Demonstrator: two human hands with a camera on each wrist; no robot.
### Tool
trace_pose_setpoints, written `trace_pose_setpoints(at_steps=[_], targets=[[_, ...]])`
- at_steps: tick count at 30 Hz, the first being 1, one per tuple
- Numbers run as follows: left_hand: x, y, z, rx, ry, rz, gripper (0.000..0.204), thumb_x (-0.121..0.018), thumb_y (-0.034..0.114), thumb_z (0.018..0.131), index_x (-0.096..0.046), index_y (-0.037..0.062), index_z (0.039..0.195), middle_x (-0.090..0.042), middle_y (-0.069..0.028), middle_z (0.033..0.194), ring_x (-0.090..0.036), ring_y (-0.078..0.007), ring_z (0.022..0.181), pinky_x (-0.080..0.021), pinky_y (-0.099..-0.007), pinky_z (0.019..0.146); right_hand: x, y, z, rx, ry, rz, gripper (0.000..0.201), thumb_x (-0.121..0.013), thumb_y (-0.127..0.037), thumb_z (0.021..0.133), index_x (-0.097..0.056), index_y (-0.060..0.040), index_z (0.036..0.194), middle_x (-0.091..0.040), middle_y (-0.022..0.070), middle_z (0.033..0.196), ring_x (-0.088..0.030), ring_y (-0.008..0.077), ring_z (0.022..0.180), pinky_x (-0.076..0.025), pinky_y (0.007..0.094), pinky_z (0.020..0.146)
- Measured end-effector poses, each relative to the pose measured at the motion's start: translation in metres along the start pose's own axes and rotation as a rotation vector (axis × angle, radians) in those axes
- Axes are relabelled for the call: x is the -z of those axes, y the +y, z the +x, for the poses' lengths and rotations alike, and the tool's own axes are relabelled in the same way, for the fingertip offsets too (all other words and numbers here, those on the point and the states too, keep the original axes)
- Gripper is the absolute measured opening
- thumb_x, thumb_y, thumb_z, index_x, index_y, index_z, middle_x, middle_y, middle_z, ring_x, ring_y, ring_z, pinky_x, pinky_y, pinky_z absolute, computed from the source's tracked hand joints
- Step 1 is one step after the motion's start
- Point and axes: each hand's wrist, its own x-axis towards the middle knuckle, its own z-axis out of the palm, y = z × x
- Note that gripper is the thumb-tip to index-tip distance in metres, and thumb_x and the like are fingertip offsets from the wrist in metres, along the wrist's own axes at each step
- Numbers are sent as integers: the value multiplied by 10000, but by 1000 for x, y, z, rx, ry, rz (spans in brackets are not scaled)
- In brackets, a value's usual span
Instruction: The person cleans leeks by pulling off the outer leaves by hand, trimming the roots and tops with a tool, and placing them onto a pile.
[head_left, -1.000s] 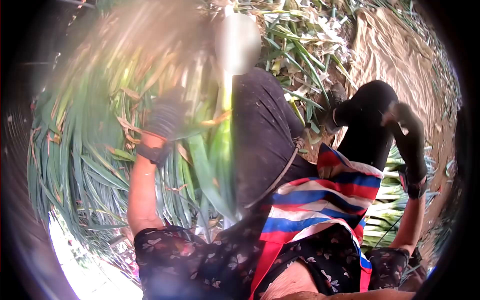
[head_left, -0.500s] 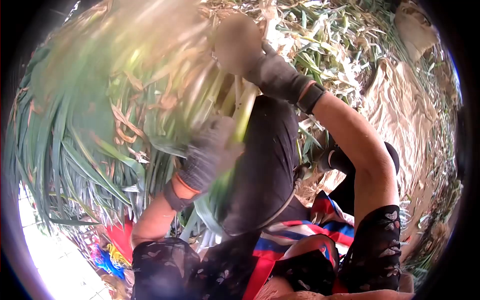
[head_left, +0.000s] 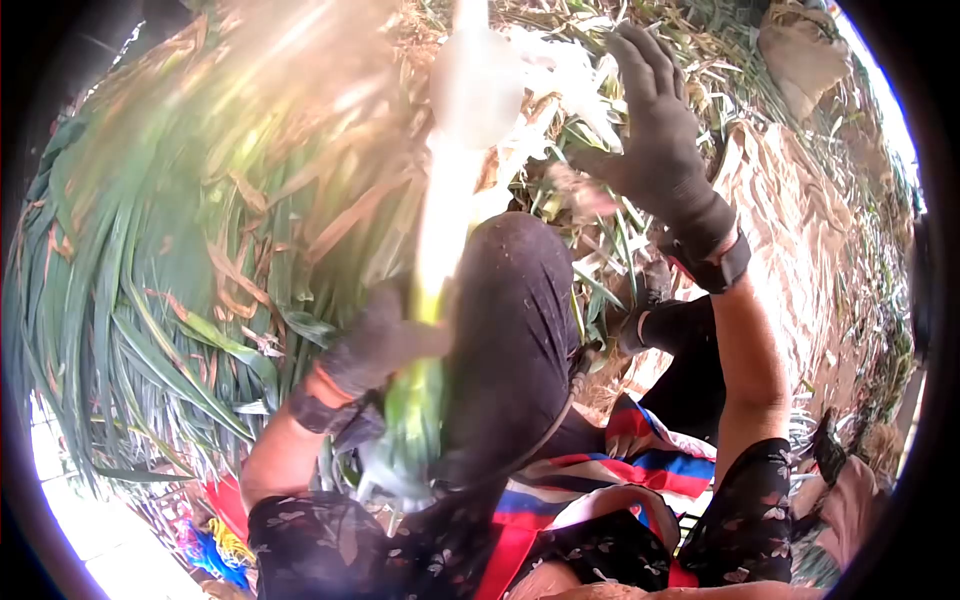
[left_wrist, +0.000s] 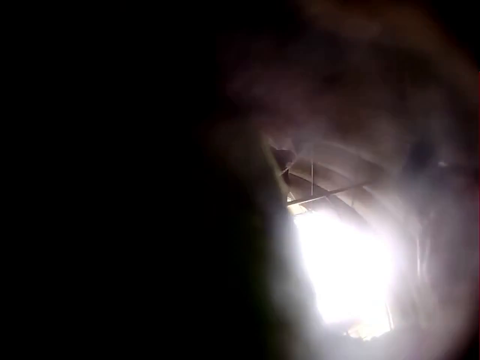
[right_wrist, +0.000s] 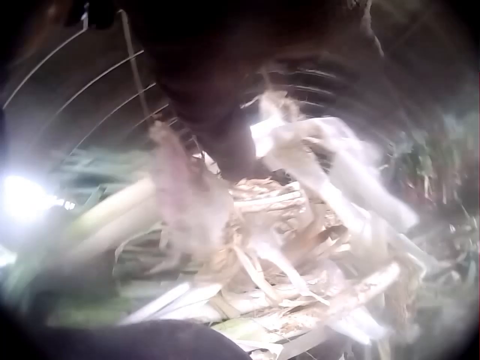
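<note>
My gloved left hand [head_left: 385,340] grips a leek [head_left: 447,220] around its green part, beside the dark-trousered knee. The bright white shaft of the leek points up and away, blurred and glaring, while its leaves hang below the hand. To the right, my gloved right hand [head_left: 660,145] is raised with fingers spread and nothing held in them. Pale strips of leek skin [right_wrist: 330,165] hang blurred near that hand in the right wrist view. The left wrist view is mostly dark, with one bright patch.
A large heap of leeks [head_left: 130,300] with long green leaves lies at left. Stripped leaves and skins [head_left: 545,110] litter the ground beyond the knee. Wrinkled tan sheeting [head_left: 770,230] spreads at right, and a striped cloth [head_left: 640,450] lies across the lap.
My right hand came in from the far right to the leek's top end, then swung back right with its fingers spread. My left hand moved from the heap to beside the knee, with a leek.
</note>
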Motion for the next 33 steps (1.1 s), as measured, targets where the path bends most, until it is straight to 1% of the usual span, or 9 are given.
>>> trace_pose_setpoints(at_steps=[5,13,14,16,20,22,25,27,33], targets=[[13,5,-19,66,-51,-108,488,-705,57,677,-580,-5,1144,-598,-45,840,-576,-105,716,-497,-266,634,-18,6,-24,-304,-269,426,1139,-912,-322,586,-253,-20,1464,-288,239,1492,-356,374,1349,-441,495,1031],[-16,-1,-25,312,-285,-244,533,-722,28,608,-580,-16,1120,-578,-28,836,-581,-115,761,-499,-255,663,-110,2,-6,-638,157,983,333,-696,-128,789,-577,0,1072,-660,68,830,-655,173,746,-552,300,686],[-22,-6,-34,347,-252,-320,537,-742,43,610,-583,-13,1119,-579,-29,833,-574,-108,759,-497,-257,658,-167,53,-18,-428,288,697,228,-666,-151,817,-608,-11,987,-651,63,783,-647,150,723,-545,300,649],[-17,-15,-52,303,-262,-203,549,-748,28,613,-576,-15,1132,-584,-34,842,-565,-107,753,-495,-260,661,-181,118,-36,-182,115,159,186,-622,-191,814,-660,-35,907,-654,111,796,-644,230,759,-524,365,662],[8,-47,-96,271,-134,-131,626,-750,-78,580,-549,-31,1171,-583,-78,1002,-544,-114,763,-500,-281,643,-162,204,-54,-544,-427,118,307,-688,-335,817,-684,-30,857,-671,141,756,-651,227,655,-503,379,573],[14,-45,-94,260,-83,-261,601,-716,-79,551,-539,-56,1125,-555,-64,921,-532,-119,754,-486,-282,678,-106,117,-15,-596,-690,-109,422,-728,-355,770,-661,6,980,-665,198,777,-675,317,778,-521,368,675],[19,-48,-74,328,-56,-411,599,-705,-39,517,-538,-64,1092,-523,-49,834,-522,-121,738,-473,-267,635,-110,63,-31,-265,-316,-179,676,-768,-169,706,-481,7,1292,-639,207,1027,-656,354,897,-536,408,736],[13,-40,-64,324,-67,-372,621,-688,-12,491,-539,-72,1091,-513,-48,792,-518,-126,729,-474,-266,635,-103,20,-30,164,-105,340,724,-749,-75,688,-435,-3,1337,-581,207,1147,-619,350,992,-541,409,784],[4,-41,-60,321,-189,-536,621,-700,-59,534,-535,-79,1132,-534,-63,845,-526,-130,751,-482,-272,672,-81,-102,-33,29,-380,1243,492,-677,-82,772,-526,-14,1235,-590,142,1090,-581,266,1016,-483,359,877]])
